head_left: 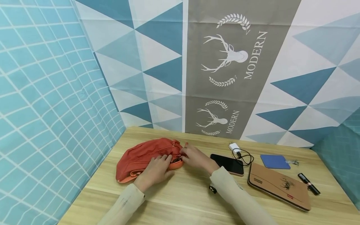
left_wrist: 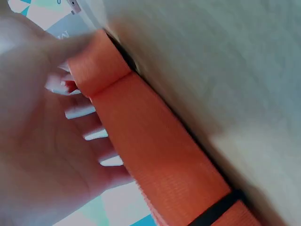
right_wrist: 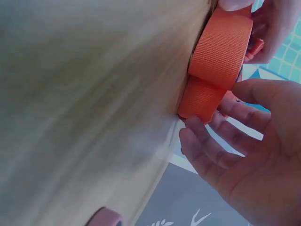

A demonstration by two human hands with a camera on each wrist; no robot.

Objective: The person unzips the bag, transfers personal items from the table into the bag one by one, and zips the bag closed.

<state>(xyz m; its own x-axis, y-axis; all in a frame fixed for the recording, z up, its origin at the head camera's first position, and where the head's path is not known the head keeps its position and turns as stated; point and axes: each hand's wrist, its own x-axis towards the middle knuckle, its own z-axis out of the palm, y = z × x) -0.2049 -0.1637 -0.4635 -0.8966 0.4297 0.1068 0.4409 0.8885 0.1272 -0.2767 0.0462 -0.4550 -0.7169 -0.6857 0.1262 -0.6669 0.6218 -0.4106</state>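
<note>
A red fabric bag (head_left: 143, 153) with a zipper lies on its side at the left of the table. My left hand (head_left: 156, 171) holds its near edge, fingers over the top. In the left wrist view the blurred thumb crosses the bag's wide orange webbing strap (left_wrist: 155, 141), with the fingers behind it. At the bag's right end, my right hand (head_left: 197, 158) grips the fabric by the zipper. Seen from the right wrist, its thumb touches the edge of the webbing and the fingers bend round the far side. What lies under the fingertips is partly hidden.
Right of the hands lie a phone (head_left: 229, 164), a white charger (head_left: 234, 147) with a black cable, a blue card holder (head_left: 275, 161), a brown notebook-like case (head_left: 278, 186) and a black tube (head_left: 308, 183). A small black-and-white item (head_left: 212, 189) sits beside the right sleeve. Patterned curtains hang behind the wooden table (head_left: 180, 203).
</note>
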